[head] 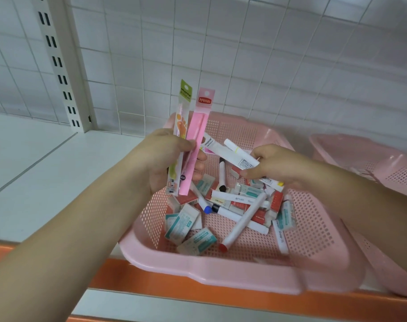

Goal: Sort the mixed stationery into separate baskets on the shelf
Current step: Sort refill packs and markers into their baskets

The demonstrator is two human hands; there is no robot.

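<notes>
A pink perforated basket (pixel 318 231) sits on the white shelf and holds mixed stationery: several boxed erasers (pixel 182 223) and white markers (pixel 244 219) with red, blue and black caps. My left hand (pixel 167 159) grips two long pen packets upright above the basket's left side, a green one (pixel 182 105) and a pink one (pixel 199 126). My right hand (pixel 274 168) holds two white highlighter pens (pixel 237 153) above the basket's middle, pointing up and left toward the packets.
A second pink basket (pixel 388 168) stands to the right, touching the first. White shelf surface (pixel 47 163) stretches to the left. An orange strip (pixel 174 289) runs along the shelf's front edge. A white wire grid and a slotted upright (pixel 58 66) form the back.
</notes>
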